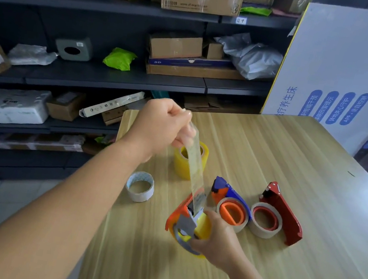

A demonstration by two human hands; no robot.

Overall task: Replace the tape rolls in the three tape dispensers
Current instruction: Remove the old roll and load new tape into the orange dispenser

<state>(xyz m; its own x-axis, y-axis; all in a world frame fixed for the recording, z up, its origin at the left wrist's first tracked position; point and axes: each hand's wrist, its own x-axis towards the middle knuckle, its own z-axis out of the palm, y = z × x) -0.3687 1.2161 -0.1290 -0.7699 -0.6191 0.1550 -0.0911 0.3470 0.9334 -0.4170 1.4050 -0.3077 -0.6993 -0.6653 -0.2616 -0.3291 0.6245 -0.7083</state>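
Open desk [302, 271] stretches along the near and right side. Toward the far left, a yellow tape roll [188, 162], a white roll [140, 187], and blue [230, 204] and red dispensers [279, 217] crowd together, with a taut tape strip [196, 173] slanting across the gap above them.

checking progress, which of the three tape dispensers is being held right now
The orange dispenser nearest the camera: the right hand grips it while the left hand pulls its tape strip upward. The blue dispenser and red dispenser rest untouched on the table.
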